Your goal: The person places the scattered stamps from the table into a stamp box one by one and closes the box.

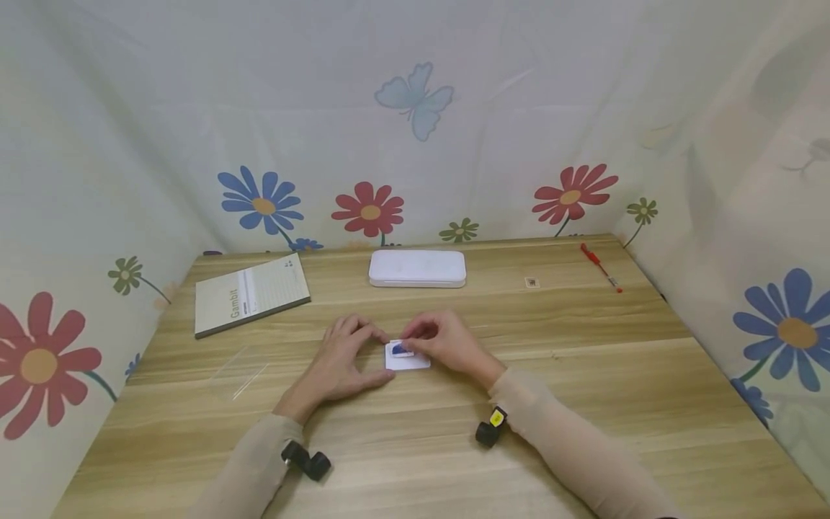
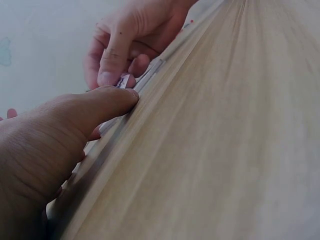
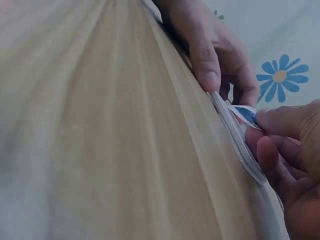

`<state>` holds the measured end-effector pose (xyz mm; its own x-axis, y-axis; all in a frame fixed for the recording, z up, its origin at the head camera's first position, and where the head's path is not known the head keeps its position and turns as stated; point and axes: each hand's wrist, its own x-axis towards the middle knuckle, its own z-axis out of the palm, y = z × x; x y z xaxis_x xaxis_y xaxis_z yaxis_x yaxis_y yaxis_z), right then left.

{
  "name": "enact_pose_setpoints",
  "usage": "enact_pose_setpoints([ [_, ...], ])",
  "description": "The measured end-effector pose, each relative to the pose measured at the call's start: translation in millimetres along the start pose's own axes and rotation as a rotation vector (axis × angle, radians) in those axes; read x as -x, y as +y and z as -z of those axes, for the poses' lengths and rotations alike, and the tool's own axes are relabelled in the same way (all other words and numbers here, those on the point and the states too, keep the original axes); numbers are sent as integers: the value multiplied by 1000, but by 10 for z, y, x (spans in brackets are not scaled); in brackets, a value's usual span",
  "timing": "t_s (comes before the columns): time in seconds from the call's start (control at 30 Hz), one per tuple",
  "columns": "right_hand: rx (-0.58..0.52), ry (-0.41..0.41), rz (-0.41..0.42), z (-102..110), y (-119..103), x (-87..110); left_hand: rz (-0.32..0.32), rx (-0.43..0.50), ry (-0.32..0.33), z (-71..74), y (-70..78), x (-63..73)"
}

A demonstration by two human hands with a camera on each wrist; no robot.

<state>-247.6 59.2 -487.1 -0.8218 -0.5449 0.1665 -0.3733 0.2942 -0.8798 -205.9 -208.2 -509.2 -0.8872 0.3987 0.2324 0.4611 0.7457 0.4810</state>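
A small white rectangular slab (image 1: pixel 413 363) with rounded corners lies flat on the table in the head view. My left hand (image 1: pixel 340 362) holds its left end, thumb at the near corner and forefinger at the far one. Between the thumb and forefinger of my right hand (image 1: pixel 452 342) is a blue-and-white sticker (image 1: pixel 399 349), pinched by its right side over the slab. The right wrist view shows the sticker (image 3: pixel 244 115) bent up at an angle, its lower edge close to the slab (image 3: pixel 239 142). My own left thumb (image 2: pixel 112 102) partly covers both in the left wrist view.
Beyond the hands lies a white case (image 1: pixel 417 268). A notebook (image 1: pixel 256 294) sits at the back left, a red pen (image 1: pixel 601 267) at the back right, with a small square sticker (image 1: pixel 532 282) near it. Clear film (image 1: pixel 240 371) lies left of the left hand.
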Motion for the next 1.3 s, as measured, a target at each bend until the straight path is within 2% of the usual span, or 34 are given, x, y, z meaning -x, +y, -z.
enact_pose_setpoints([
  [0.1,44,6,16,-39,-24,3,0,-1,-2,-3,-5,-3],
  [0.4,292,7,96,-133,-94,41,0,-1,2,-13,8,-4],
  [0.57,385,14,122,-144,-108,48,-3,-1,1,-16,10,-18],
  [0.83,434,2,106,-140,-91,65,-4,-11,2,-11,10,-13],
  [1.3,421,-7,108,-119,-103,89,-16,-23,15,-4,36,-9],
])
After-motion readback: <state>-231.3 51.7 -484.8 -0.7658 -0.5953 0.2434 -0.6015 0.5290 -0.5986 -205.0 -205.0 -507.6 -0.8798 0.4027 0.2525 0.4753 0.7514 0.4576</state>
